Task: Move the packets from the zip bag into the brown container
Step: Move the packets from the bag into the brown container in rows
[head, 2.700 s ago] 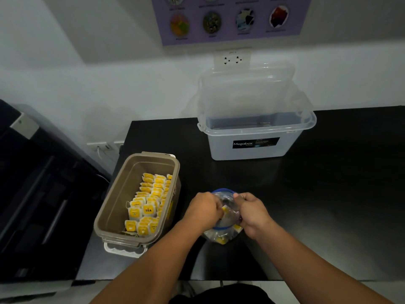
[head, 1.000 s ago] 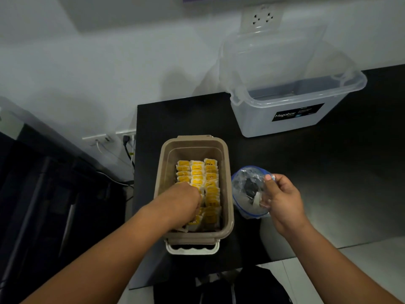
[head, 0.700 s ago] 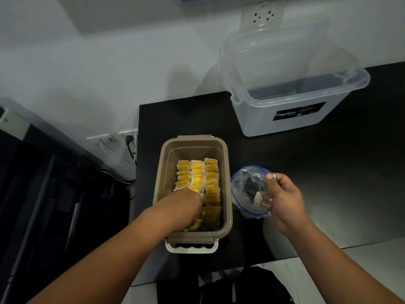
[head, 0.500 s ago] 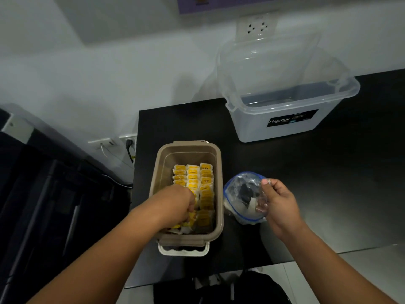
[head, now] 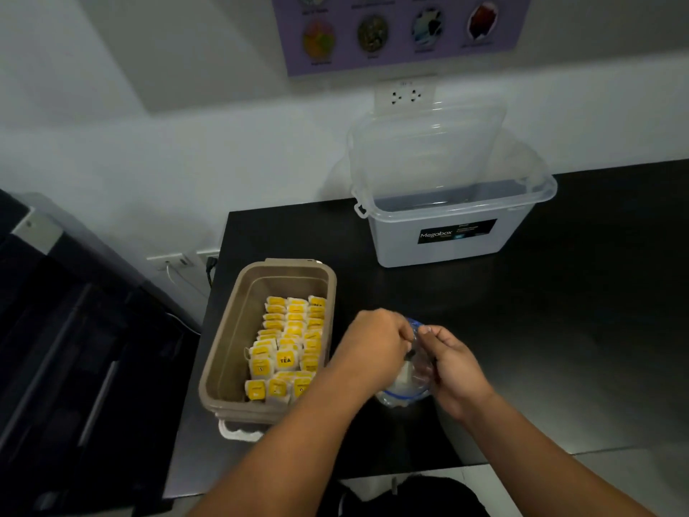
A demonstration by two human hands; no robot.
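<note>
Pinching the clear blue-sealed zip bag, the right hand steadies it, the left hand's grasp at its mouth unclear; slack plastic could snag packets, spilling them before the brown rectangular plastic container at nine o'clock.

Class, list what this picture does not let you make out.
Head view:
1. How much is left in the zip bag: the left hand and right hand cover its mouth.
2. What the left hand grips: hidden inside its curl.
3. Poster captions: blurred, top cut off.
</note>
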